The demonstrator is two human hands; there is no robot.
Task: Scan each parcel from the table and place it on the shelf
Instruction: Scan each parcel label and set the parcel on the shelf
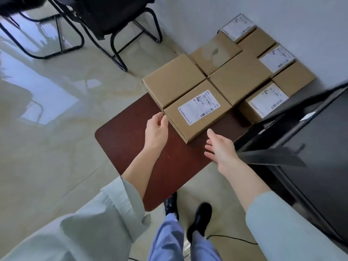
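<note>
Several brown cardboard parcels lie flat on a dark red table (131, 140). The nearest parcel (195, 113) shows a white shipping label on top. My left hand (157, 130) touches this parcel's left corner with its fingertips, fingers relaxed. My right hand (219, 147) hovers open just off the parcel's near right corner, palm turned toward it, holding nothing. An unlabelled parcel (173, 80) lies right behind the nearest one. No scanner is in view.
Further parcels, some labelled (267, 102), fill the table's far end against a white wall. A black shelf unit (308, 147) stands close on the right. Black chairs (113, 21) stand at the back left on a glossy floor. My feet are below the table's near edge.
</note>
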